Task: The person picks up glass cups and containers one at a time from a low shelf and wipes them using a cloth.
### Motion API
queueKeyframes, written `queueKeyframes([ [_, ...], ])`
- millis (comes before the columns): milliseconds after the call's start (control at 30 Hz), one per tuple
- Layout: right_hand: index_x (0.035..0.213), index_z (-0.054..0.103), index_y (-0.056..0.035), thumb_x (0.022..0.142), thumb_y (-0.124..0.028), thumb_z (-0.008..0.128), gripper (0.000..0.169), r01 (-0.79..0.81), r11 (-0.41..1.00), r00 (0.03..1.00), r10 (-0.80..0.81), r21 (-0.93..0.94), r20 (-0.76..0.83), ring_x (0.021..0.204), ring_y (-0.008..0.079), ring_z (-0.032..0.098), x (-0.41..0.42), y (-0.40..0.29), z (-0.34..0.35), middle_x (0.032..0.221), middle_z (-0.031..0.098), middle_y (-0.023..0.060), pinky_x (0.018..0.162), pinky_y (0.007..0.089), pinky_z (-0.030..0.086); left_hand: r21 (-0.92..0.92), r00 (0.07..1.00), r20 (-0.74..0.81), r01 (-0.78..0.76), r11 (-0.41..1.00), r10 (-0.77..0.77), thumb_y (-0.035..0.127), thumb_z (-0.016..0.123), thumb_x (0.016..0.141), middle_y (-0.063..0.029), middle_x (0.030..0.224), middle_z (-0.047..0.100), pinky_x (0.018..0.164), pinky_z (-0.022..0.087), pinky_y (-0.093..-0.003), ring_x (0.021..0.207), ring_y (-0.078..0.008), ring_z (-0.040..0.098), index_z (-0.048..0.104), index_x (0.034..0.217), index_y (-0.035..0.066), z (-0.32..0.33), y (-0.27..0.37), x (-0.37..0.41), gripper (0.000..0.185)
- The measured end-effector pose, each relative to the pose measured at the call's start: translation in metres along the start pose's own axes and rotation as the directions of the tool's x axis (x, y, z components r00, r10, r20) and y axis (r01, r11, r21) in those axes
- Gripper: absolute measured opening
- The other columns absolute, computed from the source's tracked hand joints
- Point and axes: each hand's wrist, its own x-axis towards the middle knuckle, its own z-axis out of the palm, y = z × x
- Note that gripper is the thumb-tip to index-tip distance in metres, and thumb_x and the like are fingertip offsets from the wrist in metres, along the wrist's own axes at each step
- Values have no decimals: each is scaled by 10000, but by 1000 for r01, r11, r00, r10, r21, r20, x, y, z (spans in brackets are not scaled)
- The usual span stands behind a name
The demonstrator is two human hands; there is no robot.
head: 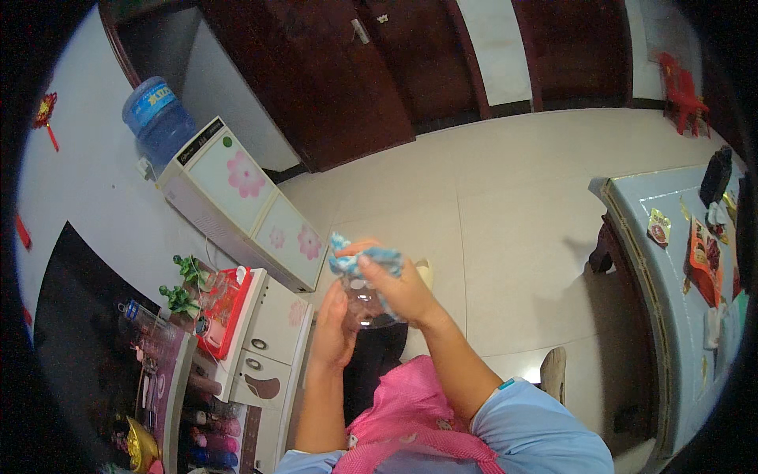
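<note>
Near the middle of the head view, my left hand (336,332) holds a clear, rounded vessel (364,305), glass or plastic, by its left side. My right hand (391,281) grips a blue and white cloth (379,260) against the vessel's upper part. A strip of the cloth hangs down along the vessel's right side. Both hands are slightly blurred, and the fingertips of my right hand are partly hidden by the cloth.
A water dispenser (249,201) with a blue bottle stands at the left. Below it, a cabinet (269,332) carries a red tray (240,314) with glasses and a pink cup. At the right stands a covered table (639,237) with packets. A red chair (681,92) is farther back.
</note>
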Motion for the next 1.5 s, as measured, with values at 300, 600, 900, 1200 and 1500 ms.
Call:
queueKeyframes([
  [300,1168,516,29,922,-269,447,392,-144,938,989,142,314,29,1014,173,537,-1,-7,0,1128,566,107,894,287,409,-728,949,169,302,616,-265,439,426,894,-104,1032,602,770,477,-421,907,-256,593,545,1107,81,5,3,-6,434],
  [600,1293,371,28,899,-169,485,455,205,868,979,-190,-452,79,1237,278,392,-10,24,31,1315,424,180,1015,334,289,-741,991,-123,-62,669,-45,396,415,910,-114,1145,558,954,381,-391,1067,-255,507,519,1131,34,-16,13,8,437],
  [900,1228,476,-6,820,25,492,410,51,833,963,-187,-551,-193,1037,193,541,-11,29,26,1133,569,108,888,287,411,-658,990,-138,-92,748,0,428,379,925,-105,1244,485,1015,313,-396,1157,-218,440,411,1268,52,-5,-7,10,510],
  [1200,1134,546,-25,679,38,572,460,334,467,867,-493,-819,74,1065,301,539,0,28,12,1159,563,136,914,369,417,-300,996,-71,31,953,-55,413,344,948,-55,1245,473,966,359,-357,1164,-169,444,371,1304,86,-16,-6,8,484],
  [1500,1285,411,-28,754,-75,541,549,342,709,939,-279,-617,201,1208,332,409,-5,24,37,1317,421,167,1006,375,319,-679,986,-138,-27,733,-91,530,424,880,-105,1179,522,944,388,-393,1085,-229,498,447,1226,56,-28,9,6,588],
])
